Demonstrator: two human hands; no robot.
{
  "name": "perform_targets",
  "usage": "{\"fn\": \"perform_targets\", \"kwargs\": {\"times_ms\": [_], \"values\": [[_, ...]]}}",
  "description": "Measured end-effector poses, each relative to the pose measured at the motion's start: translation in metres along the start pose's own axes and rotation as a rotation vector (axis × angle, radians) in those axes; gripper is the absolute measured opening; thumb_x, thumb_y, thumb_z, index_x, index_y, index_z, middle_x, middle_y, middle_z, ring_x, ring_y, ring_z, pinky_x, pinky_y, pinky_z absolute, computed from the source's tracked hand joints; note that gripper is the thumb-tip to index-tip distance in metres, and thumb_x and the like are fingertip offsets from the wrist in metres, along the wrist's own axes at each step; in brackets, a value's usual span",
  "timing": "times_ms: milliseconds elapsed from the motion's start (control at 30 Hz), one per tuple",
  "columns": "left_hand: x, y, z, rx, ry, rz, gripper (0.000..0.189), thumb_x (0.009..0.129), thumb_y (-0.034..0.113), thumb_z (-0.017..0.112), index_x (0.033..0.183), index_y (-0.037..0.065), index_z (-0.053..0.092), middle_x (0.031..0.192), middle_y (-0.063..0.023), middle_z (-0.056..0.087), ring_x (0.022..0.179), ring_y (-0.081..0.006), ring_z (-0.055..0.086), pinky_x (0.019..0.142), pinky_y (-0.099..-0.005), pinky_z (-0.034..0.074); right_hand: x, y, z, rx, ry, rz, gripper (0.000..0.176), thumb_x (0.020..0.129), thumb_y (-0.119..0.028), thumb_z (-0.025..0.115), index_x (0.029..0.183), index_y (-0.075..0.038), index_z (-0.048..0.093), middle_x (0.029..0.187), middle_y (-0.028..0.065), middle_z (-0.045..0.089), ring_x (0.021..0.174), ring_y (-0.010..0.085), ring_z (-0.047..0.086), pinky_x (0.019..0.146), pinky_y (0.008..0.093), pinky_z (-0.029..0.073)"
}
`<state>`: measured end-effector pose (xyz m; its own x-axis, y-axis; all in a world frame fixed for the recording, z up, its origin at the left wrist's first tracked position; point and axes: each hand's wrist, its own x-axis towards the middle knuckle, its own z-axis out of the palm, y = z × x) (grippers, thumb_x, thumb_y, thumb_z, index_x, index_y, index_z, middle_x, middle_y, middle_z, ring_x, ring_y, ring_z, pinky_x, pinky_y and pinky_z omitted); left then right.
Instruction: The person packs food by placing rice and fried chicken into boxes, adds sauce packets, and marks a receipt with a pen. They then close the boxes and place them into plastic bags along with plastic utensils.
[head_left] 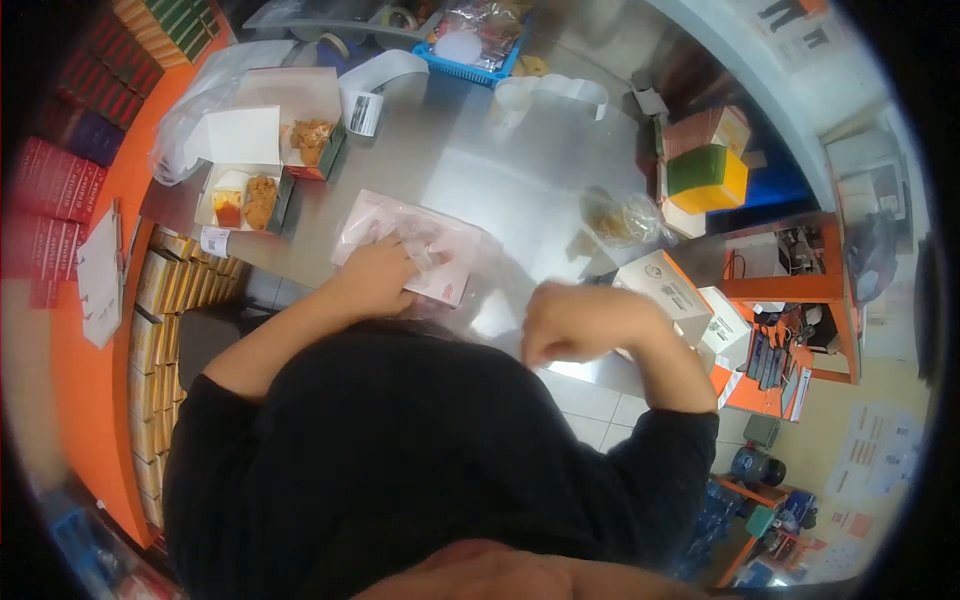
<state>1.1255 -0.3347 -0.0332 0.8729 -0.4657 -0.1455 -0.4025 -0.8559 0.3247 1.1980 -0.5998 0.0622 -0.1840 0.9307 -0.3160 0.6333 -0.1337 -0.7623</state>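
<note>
My left hand lies flat on a thin pink-white plastic bag spread on the steel counter, its fingers pressing the bag down. My right hand is curled near the counter's front edge, next to the bag's clear end; whether it pinches the plastic I cannot tell. Two open white food boxes hold fried pieces: one at the left edge, the other behind it.
A clear bag of food and a white-orange carton sit to the right. A blue basket stands at the back. Stacked red and gold boxes line the left shelf. A paper strip curls near the boxes.
</note>
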Motion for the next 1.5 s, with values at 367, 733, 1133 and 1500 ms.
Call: {"fn": "perform_targets", "kwargs": {"times_ms": [367, 733, 1133, 1500], "values": [[0.015, -0.035, -0.194, -1.313, 0.356, 0.089, 0.041, 0.096, 0.027, 0.039, 0.112, -0.006, 0.058, 0.090, -0.0112, 0.065, 0.085, -0.0182, 0.063, 0.085, -0.0311, 0.046, -0.031, -0.034, -0.134, -0.429, 0.890, 0.086, 0.020, 0.060, 0.010, 0.054, 0.071, -0.005, 0.059, 0.080, 0.0105, 0.058, 0.081, 0.0296, 0.057, 0.070, 0.0341, 0.045], [0.004, -0.106, -0.147, -1.323, -0.090, 0.106, 0.035, 0.097, 0.028, 0.042, 0.102, 0.001, 0.063, 0.100, -0.0095, 0.065, 0.097, -0.0166, 0.059, 0.090, -0.0323, 0.044, 0.073, -0.042, -0.252, -0.412, 0.329, 0.109, 0.035, 0.059, -0.002, 0.064, 0.094, -0.004, 0.061, 0.094, 0.0144, 0.061, 0.088, 0.0347, 0.057, 0.078, 0.0384, 0.046], [-0.150, -0.357, -0.151, -1.288, 0.177, -0.107, 0.030, 0.091, 0.023, 0.053, 0.112, 0.002, 0.059, 0.103, -0.0103, 0.064, 0.093, -0.0179, 0.060, 0.083, -0.0327, 0.047, 0.561, 0.239, -0.504, -0.616, 0.833, 0.680, 0.037, 0.083, -0.017, 0.052, 0.120, -0.021, 0.056, 0.126, 0.0123, 0.051, 0.115, 0.0309, 0.050, 0.092, 0.0393, 0.044], [-0.104, -0.548, -0.213, -1.029, 0.907, -0.239, 0.034, 0.086, 0.025, 0.062, 0.106, -0.001, 0.057, 0.103, -0.0093, 0.061, 0.098, -0.0180, 0.057, 0.087, -0.0305, 0.043, 0.570, 0.210, -0.552, 0.249, 1.007, 0.289, 0.056, 0.085, -0.057, 0.053, 0.099, -0.003, 0.062, 0.073, 0.0048, 0.060, 0.062, 0.0115, 0.053, 0.060, 0.0263, 0.044]]}}
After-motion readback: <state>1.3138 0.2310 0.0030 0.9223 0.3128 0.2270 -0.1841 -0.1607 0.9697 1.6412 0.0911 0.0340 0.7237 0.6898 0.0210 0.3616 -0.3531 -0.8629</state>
